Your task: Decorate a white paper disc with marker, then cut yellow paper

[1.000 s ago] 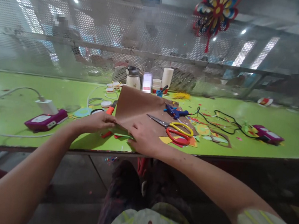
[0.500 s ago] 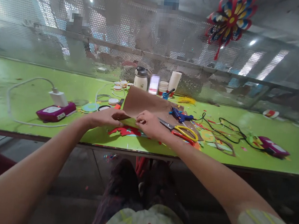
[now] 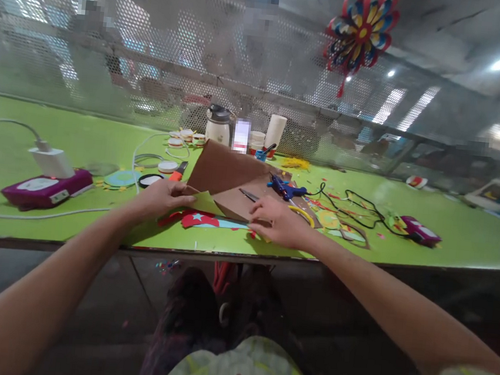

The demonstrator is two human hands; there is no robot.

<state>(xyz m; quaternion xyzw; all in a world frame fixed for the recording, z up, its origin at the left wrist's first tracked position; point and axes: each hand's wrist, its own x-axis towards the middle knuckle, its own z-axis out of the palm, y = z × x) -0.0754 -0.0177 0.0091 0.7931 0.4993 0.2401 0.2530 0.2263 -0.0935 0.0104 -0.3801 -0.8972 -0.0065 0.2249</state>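
A large brown sheet (image 3: 223,170), paper or thin card, lies in front of me with its left part lifted and bent upward. My left hand (image 3: 165,197) is closed on its left front edge, beside a yellow-green piece (image 3: 203,202). At the sheet's front right edge, my right hand (image 3: 282,221) has its fingers curled and pinched on it. Scissors (image 3: 303,215) with a yellow handle are partly covered by that hand. Under the sheet's front edge are red cut pieces with a star (image 3: 200,219) and a light blue strip (image 3: 231,224).
A blue glue gun (image 3: 286,188) rests on the sheet's right side, its black cord trailing right. Purple power boxes (image 3: 49,189) stand left and right. Behind are a bottle (image 3: 218,128), a phone (image 3: 241,136) and paper cups (image 3: 275,132). An orange-handled cutter (image 3: 177,174) lies left.
My hands have moved apart along the sheet's front edge, the right one going right over the scissors. More of the sheet and the yellow-green piece shows between them. The view has shifted right.
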